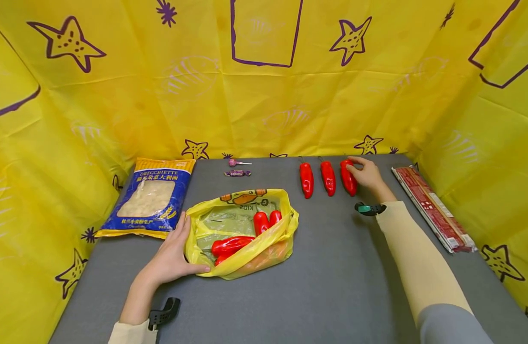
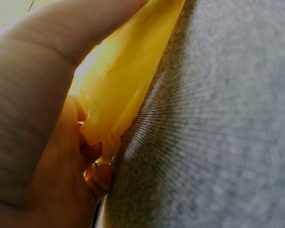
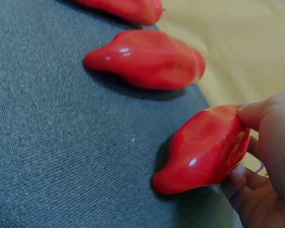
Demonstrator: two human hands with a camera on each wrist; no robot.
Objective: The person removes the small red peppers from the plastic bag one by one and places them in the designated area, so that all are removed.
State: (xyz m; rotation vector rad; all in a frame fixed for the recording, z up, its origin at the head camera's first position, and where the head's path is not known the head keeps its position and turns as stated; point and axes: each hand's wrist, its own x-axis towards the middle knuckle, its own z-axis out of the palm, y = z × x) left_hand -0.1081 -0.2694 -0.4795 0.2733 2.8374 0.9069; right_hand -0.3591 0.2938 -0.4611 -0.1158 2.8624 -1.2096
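Three red peppers lie in a row at the back of the grey table (image 1: 332,286). My right hand (image 1: 364,173) grips the rightmost pepper (image 1: 348,177) (image 3: 206,148), thumb and fingers round its stem end; it still touches the table. The middle pepper (image 1: 328,177) (image 3: 147,59) and the left pepper (image 1: 306,179) lie free. An open yellow plastic bag (image 1: 242,234) (image 2: 126,71) near the front holds several red peppers (image 1: 231,245). My left hand (image 1: 174,255) (image 2: 47,142) holds the bag's left edge, thumb along its front rim.
A blue packet of pasta (image 1: 151,197) lies at the left. A lollipop (image 1: 236,163) and a wrapped sweet (image 1: 237,173) sit near the back. A long red packet (image 1: 433,208) lies along the right edge. Yellow star-printed cloth walls (image 1: 264,76) enclose the table.
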